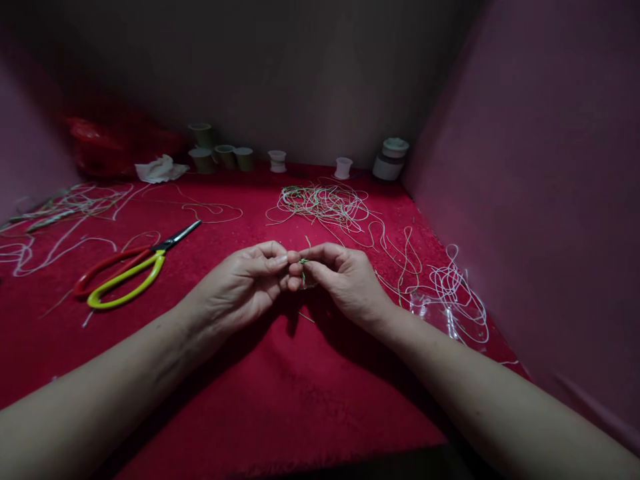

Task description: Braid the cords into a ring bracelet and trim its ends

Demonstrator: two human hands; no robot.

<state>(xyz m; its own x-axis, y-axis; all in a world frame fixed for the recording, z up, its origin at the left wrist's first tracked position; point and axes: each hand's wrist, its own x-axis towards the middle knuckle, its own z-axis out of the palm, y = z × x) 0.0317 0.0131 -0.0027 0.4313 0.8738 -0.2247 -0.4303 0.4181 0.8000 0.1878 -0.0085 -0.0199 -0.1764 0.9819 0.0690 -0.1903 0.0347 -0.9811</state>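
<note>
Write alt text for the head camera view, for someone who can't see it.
Two bare hands, left and right, pinch a small green knotted cord above a red cloth. Open scissors lie to the left, a tangle of thin cord beyond the hands, and spools along the back.

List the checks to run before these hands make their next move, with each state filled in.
1. Right hand pinching the green cord: ok.
2. Left hand gripping it too: cannot tell; its fingertips are right beside it.
3. Knot in the cord tight: cannot tell, too small and partly hidden.
4. Scissors lying apart from both hands: ok.
5. Cord pile beyond the hands untangled: not ok, its loops overlap.
</note>
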